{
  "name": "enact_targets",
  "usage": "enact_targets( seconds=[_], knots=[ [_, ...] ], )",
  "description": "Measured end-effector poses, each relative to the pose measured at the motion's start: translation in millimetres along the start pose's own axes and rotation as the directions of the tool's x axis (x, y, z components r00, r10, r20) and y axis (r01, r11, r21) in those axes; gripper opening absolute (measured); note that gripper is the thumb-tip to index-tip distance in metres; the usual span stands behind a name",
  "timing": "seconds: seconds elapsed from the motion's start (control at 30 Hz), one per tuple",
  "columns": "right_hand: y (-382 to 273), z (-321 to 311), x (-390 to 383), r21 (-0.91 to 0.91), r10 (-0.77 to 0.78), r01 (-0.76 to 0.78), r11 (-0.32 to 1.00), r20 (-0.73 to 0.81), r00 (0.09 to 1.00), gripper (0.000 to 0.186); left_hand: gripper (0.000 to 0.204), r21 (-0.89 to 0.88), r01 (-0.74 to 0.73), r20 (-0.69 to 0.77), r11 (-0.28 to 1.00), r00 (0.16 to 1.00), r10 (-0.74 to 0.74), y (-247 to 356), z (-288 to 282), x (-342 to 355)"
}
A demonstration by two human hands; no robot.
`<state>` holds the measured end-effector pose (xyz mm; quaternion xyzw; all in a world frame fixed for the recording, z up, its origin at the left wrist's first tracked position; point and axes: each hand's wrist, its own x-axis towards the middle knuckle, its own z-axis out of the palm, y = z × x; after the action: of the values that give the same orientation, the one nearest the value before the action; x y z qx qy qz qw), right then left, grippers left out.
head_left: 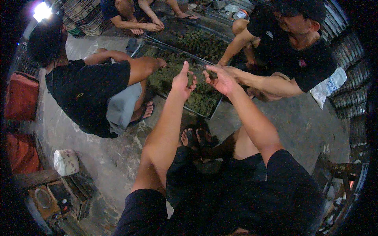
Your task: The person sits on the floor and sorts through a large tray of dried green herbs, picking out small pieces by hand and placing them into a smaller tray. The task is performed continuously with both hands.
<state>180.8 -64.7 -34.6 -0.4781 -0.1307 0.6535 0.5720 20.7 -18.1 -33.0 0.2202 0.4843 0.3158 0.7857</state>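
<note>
My left hand (183, 82) is raised over a long metal tray (209, 116) of loose, dull green material, thumb upright and fingers curled round a greenish lump (190, 78). To its right, my right hand (220, 82) has its fingers curled inward around something small and dark that I cannot make out clearly. The two hands are apart. Many small greenish balls (189, 39) lie in a second long tray behind the near one.
Co-workers in dark shirts squat at left (86, 94) and right (299, 63); another's hands (155, 26) are at the back. Around are stacked crates (82, 17), red padded items (21, 96), a white container (65, 161), a white sack (327, 82) and wooden clutter (51, 196).
</note>
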Motion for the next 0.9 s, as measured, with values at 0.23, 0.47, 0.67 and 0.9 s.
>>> enact_targets(
  seconds=[0.23, 0.47, 0.67, 0.9],
  knots=[
    [0.2, -16.1, 12.8, -0.178, -0.143, 0.144, 0.973, 0.015, 0.990, 0.028, 0.045, -0.002, -0.006, 0.014, 1.000, 1.000, 0.006, -2.1, -1.4, 7.8],
    [-12.5, -25.5, 16.7, -0.162, 0.034, -0.005, 0.987, 0.179, 0.983, 0.041, 0.043, 0.008, -0.010, 0.000, 1.000, 1.000, 0.010, -2.0, 0.2, 4.6],
    [2.4, 9.5, 0.8, -0.185, -0.084, 0.080, 0.979, -0.015, 0.996, 0.030, 0.041, -0.007, 0.011, -0.012, 1.000, 1.000, -0.011, -0.4, -5.8, 8.0],
    [-3.6, -8.1, 8.4, -0.056, 0.047, -0.046, 0.997, 0.019, 0.999, 0.017, 0.038, -0.025, -0.002, 0.027, 1.000, 1.000, 0.003, -0.7, -9.6, 11.6]
  ],
)
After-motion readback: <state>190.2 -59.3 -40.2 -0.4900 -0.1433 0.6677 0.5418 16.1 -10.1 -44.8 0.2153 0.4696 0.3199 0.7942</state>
